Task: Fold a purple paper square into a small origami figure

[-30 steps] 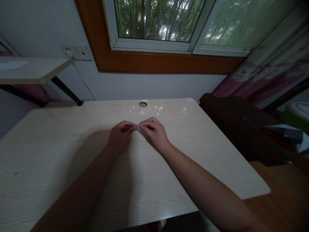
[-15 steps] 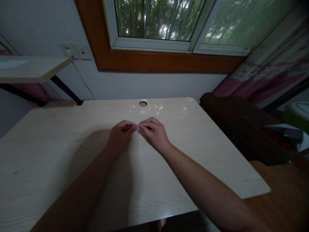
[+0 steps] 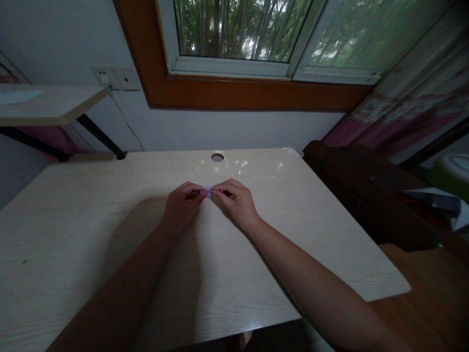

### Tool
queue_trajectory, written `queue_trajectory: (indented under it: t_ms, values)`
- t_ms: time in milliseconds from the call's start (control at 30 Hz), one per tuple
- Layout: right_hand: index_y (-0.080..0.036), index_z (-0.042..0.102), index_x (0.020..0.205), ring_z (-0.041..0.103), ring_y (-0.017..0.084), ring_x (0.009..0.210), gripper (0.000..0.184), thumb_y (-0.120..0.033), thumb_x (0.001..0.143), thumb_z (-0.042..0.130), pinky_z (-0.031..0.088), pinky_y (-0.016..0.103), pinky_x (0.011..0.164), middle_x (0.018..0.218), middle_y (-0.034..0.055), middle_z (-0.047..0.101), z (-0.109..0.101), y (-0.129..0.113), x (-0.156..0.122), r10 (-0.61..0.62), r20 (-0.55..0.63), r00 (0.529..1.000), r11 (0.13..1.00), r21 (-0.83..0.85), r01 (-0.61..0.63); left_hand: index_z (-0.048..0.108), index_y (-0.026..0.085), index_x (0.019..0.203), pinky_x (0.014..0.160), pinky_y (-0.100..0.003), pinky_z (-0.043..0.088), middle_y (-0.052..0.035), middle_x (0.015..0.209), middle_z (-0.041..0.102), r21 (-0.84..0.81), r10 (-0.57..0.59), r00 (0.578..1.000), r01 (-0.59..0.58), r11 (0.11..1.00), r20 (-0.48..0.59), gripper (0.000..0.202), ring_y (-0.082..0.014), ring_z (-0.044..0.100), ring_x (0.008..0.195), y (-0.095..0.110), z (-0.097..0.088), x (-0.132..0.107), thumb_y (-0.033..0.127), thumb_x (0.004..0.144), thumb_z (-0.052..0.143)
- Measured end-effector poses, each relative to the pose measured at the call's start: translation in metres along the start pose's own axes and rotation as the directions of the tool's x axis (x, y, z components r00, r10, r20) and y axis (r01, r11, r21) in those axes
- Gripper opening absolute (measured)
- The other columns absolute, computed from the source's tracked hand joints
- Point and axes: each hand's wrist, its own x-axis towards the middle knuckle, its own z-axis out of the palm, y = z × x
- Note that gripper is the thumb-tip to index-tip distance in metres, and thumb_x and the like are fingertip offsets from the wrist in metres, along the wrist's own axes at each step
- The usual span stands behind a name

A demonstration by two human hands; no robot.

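Observation:
Between my fingertips is a small pale purple piece [image 3: 208, 191], perhaps folded paper; its exact kind is too small to make out. My left hand [image 3: 183, 198] pinches it from the left with thumb and index finger. From the right, my right hand [image 3: 236, 198] pinches its other side the same way. Both hands are close together just above or against the light wood-grain desk [image 3: 234, 274], in its middle. The fingertips cover most of the piece.
A round cable hole [image 3: 217, 157] is near the desk's back edge. At the left stands a raised shelf [image 3: 54, 110] on black legs. A wall socket [image 3: 115, 79] with a plugged-in cord is behind it. Dark brown furniture [image 3: 344, 186] borders the right side, below a curtain [image 3: 395, 112].
The purple piece has turned slightly between my fingertips and looks a little taller and thinner. Both hands stay in nearly the same place.

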Motion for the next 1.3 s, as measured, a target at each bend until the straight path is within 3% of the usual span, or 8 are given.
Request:
queue_trajectory:
  t_ms: [467, 700, 833, 1300]
  values:
    - [-0.023, 0.074, 0.092, 0.062, 0.015, 0.077, 0.012, -0.020, 0.086, 0.063, 0.048, 0.028, 0.068, 0.085, 0.0034, 0.068, -0.002, 0.005, 0.000, -0.047, 0.038, 0.998, 0.996, -0.070, 0.049, 0.074, 0.024, 0.088, 0.072, -0.026, 0.051, -0.0020, 0.087, 0.072, 0.072, 0.004, 1.000, -0.005, 0.997, 0.015, 0.016, -0.0158, 0.066, 0.078, 0.001, -0.001, 0.000, 0.038, 0.084, 0.067]
    - [-0.023, 0.074, 0.089, 0.062, 0.016, 0.076, 0.011, -0.020, 0.084, 0.065, 0.049, 0.027, 0.066, 0.082, 0.0029, 0.067, -0.002, 0.006, 0.001, 0.005, -0.001, 1.000, 1.000, -0.016, -0.005, 0.073, 0.024, 0.098, 0.073, -0.028, 0.054, -0.0040, 0.093, 0.072, -0.032, -0.060, 0.997, 0.062, 0.998, 0.054, 0.022, -0.0170, 0.069, 0.079, -0.005, 0.000, 0.002, 0.039, 0.082, 0.069]
    - [-0.022, 0.074, 0.088, 0.061, 0.015, 0.073, 0.009, -0.022, 0.083, 0.066, 0.048, 0.027, 0.064, 0.080, 0.0029, 0.067, -0.001, 0.005, 0.001, 0.056, 0.011, 0.998, 0.998, 0.005, -0.056, 0.073, 0.023, 0.095, 0.072, -0.029, 0.054, -0.0040, 0.089, 0.072, -0.063, -0.064, 0.996, 0.067, 0.996, 0.058, 0.022, -0.0167, 0.068, 0.076, -0.008, 0.001, 0.002, 0.040, 0.084, 0.067]
    - [-0.024, 0.074, 0.091, 0.062, 0.016, 0.079, 0.012, -0.022, 0.087, 0.063, 0.050, 0.028, 0.070, 0.085, 0.0032, 0.068, -0.005, 0.003, 0.001, -0.026, 0.062, 0.998, 1.000, -0.016, 0.027, 0.070, 0.019, 0.088, 0.071, -0.029, 0.056, -0.0041, 0.080, 0.074, -0.204, -0.132, 0.987, 0.149, 0.968, 0.094, 0.021, -0.0174, 0.071, 0.074, -0.006, 0.001, 0.001, 0.039, 0.082, 0.067]
